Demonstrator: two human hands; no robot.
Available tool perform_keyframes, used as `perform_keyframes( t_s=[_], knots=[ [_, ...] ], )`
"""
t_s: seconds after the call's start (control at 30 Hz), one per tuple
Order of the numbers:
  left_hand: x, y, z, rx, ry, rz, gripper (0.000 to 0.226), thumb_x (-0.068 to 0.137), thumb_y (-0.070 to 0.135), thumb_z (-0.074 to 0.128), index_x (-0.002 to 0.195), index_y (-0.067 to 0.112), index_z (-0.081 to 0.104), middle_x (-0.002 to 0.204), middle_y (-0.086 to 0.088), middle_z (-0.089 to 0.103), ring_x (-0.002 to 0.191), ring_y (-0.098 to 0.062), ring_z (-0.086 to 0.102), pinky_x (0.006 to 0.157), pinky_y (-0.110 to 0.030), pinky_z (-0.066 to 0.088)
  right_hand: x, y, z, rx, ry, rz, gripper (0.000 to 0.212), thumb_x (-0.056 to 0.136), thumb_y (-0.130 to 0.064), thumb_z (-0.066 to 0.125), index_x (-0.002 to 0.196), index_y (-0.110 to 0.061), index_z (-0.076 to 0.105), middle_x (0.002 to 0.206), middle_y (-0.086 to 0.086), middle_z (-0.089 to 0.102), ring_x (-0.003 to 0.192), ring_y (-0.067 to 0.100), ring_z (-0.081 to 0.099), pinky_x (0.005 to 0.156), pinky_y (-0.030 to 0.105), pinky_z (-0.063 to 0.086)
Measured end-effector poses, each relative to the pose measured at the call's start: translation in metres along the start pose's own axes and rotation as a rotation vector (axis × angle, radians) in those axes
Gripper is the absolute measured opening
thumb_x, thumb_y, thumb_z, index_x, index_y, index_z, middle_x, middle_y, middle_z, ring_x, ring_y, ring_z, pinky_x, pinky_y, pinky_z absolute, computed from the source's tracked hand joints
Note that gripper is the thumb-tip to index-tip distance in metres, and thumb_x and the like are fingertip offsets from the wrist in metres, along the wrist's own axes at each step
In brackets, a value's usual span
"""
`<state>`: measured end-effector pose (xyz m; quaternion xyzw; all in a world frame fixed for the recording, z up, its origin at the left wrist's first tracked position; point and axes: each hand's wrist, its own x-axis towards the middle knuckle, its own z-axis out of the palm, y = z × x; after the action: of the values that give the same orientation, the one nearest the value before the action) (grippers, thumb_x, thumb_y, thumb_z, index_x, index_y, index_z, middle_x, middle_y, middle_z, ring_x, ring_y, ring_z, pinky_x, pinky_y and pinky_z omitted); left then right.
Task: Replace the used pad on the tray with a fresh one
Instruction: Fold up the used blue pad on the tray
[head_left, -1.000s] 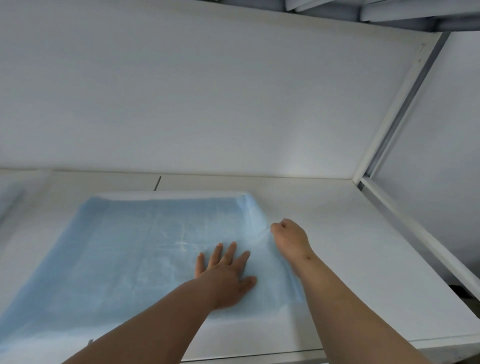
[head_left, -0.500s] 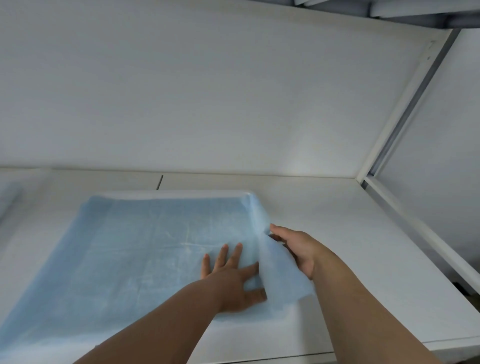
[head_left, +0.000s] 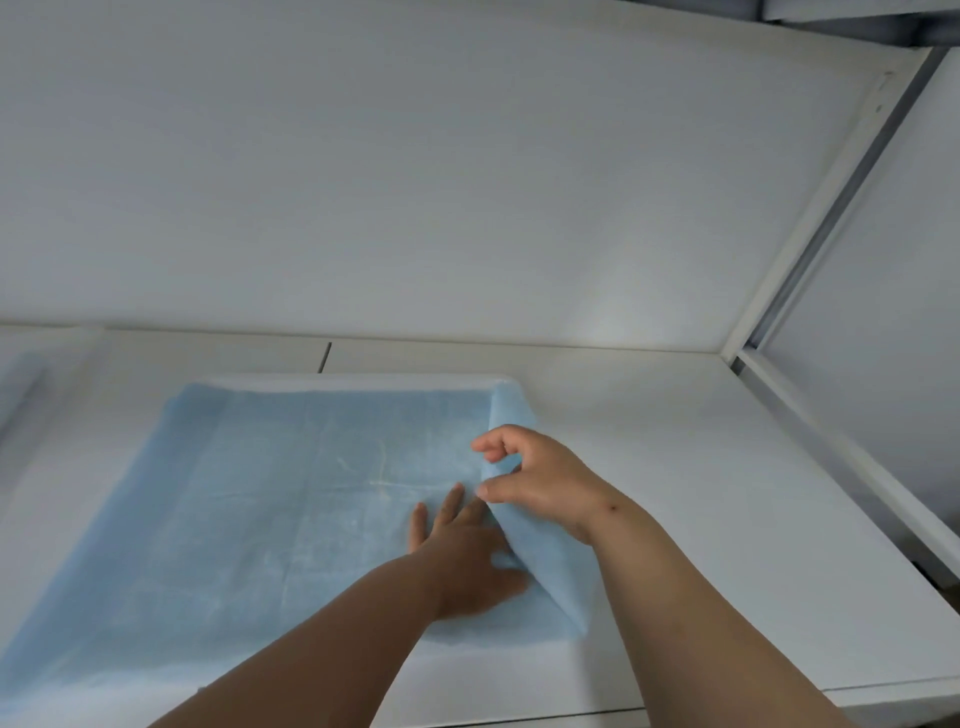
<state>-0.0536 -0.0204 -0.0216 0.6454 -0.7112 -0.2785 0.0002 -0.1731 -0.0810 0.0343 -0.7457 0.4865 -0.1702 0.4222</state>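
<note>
A light blue pad (head_left: 270, 499) lies spread over a white tray (head_left: 395, 380) on the white table. My left hand (head_left: 462, 551) lies flat on the pad near its right side, fingers straight and pressing it down. My right hand (head_left: 530, 478) pinches the pad's right edge and holds it lifted and folded over toward the left, above the fingers of my left hand. The raised flap hides the tray's right rim.
A white back wall (head_left: 467, 182) rises behind the table. A white frame post (head_left: 810, 218) and rail (head_left: 852, 467) bound the right side. A blurred pale blue object (head_left: 21, 384) sits at the far left edge. The table's front edge (head_left: 727, 706) runs near my forearms.
My right hand gripped the pad's right edge, lifted it off the tray rim and carried it leftward over my left hand. The left hand stayed pressed flat on the pad.
</note>
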Motion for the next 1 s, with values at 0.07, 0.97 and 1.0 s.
perform_keyframes(
  t_s=[0.07,0.97,1.0],
  knots=[
    [-0.001,-0.005,-0.006,-0.122,0.173,-0.030,0.053,0.087,0.027,0.048,0.138,0.044,0.044,0.156,0.013,0.024,0.148,-0.013,0.011,0.117,-0.039,0.007,-0.002,0.001,-0.002,0.202,-0.116,0.105,0.042,0.082,-0.015,0.075,0.120,-0.025,0.060,0.110,-0.001,0.056,0.094,0.007,0.056,0.085,0.018,0.044],
    [0.010,-0.035,-0.028,-0.396,0.354,-0.122,0.053,0.094,0.010,0.043,0.144,0.027,0.043,0.147,0.003,0.044,0.133,-0.016,0.043,0.109,-0.025,0.035,0.013,0.007,0.022,-0.002,0.101,0.129,0.023,0.093,-0.021,0.058,0.116,-0.018,0.064,0.108,-0.001,0.068,0.091,0.012,0.067,0.084,0.026,0.052],
    [0.012,-0.035,-0.028,-0.355,0.346,-0.114,0.052,0.095,0.010,0.042,0.145,0.026,0.042,0.150,0.003,0.041,0.136,-0.015,0.039,0.109,-0.024,0.032,0.015,0.009,0.023,-0.082,0.117,0.107,0.024,0.094,-0.022,0.057,0.117,-0.018,0.064,0.113,-0.002,0.067,0.100,0.013,0.064,0.090,0.026,0.050]
  ],
)
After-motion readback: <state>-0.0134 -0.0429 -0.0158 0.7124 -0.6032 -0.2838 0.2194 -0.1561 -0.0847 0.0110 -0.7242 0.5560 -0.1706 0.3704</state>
